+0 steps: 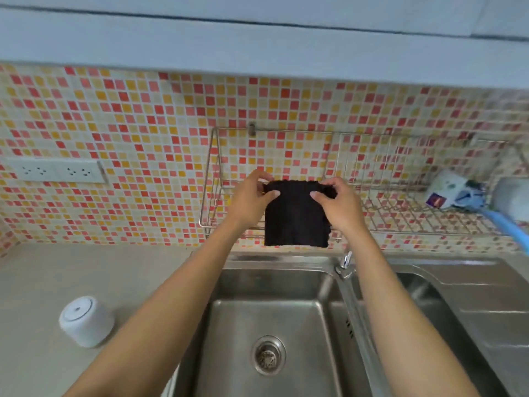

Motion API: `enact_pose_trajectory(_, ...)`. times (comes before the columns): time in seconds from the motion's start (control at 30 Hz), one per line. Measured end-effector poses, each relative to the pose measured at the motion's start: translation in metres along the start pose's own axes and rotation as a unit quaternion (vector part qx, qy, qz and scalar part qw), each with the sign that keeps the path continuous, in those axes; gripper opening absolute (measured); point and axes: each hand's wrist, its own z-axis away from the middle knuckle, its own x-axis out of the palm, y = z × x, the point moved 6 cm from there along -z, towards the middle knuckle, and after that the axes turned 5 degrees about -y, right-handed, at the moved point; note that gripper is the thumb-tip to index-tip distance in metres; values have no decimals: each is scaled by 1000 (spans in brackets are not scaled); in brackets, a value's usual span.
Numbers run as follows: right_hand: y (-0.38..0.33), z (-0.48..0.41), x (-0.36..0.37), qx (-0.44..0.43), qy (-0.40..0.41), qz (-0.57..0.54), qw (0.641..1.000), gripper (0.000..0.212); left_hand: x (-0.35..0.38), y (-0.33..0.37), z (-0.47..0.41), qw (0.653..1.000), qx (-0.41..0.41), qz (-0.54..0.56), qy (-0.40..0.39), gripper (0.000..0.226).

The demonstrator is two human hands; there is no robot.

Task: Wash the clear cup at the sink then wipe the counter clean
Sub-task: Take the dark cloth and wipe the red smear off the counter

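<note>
- Head view: cup (pixel 86 320) sits upside-down on table (pixel 86 267), just left of sink (pixel 286 282). Prob. washed already.
- L hand (pixel 253 196) & R hand (pixel 336 203): fingers (pixel 259 176) curled, pinching top corners of dark cloth (pixel 296 219) at wire rack (pixel 400 213) behind sink.
- Wipe step: can't tell if done or abt to start.

Two hands (pixel 252 199) (pixel 340 204), one black cloth (pixel 294 219), one upturned cup (pixel 86 320), one wire rack (pixel 400 207), one faucet (pixel 346 265), two wall sockets (pixel 34 169) (pixel 78 171).
</note>
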Motion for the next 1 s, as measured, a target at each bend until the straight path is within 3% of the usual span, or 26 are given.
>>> enact_pose_trajectory(0.27,34,-65,24,35,-100,77,991,35,18,-38,-62,999,-35,-30,-3,26)
enact_pose_trajectory(0.43,51,-80,53,42,-125,162,978,39,34,-64,-75,995,-70,-69,-34,30)
enact_pose_trajectory(0.53,51,-79,60,27,-114,232,966,51,39,-68,-75,987,-83,-125,-50,38)
enact_pose_trajectory(0.63,36,-74,63,-47,-91,241,965,48,31,-66,-69,938,-97,-332,-6,55)
enact_pose_trajectory(0.73,36,-61,87,-49,-215,222,950,44,22,-75,-57,883,-158,-442,4,78)
enact_pose_trajectory(0.8,44,-53,100,-26,-275,254,927,50,21,-87,-52,878,-182,-441,-19,90)
enact_pose_trajectory(0.87,44,-50,101,-17,-274,245,930,51,19,-94,-48,881,-207,-423,-44,95)
enact_pose_trajectory(1.0,34,-42,91,-27,-234,222,946,47,9,-90,-39,909,-225,-348,-34,74)
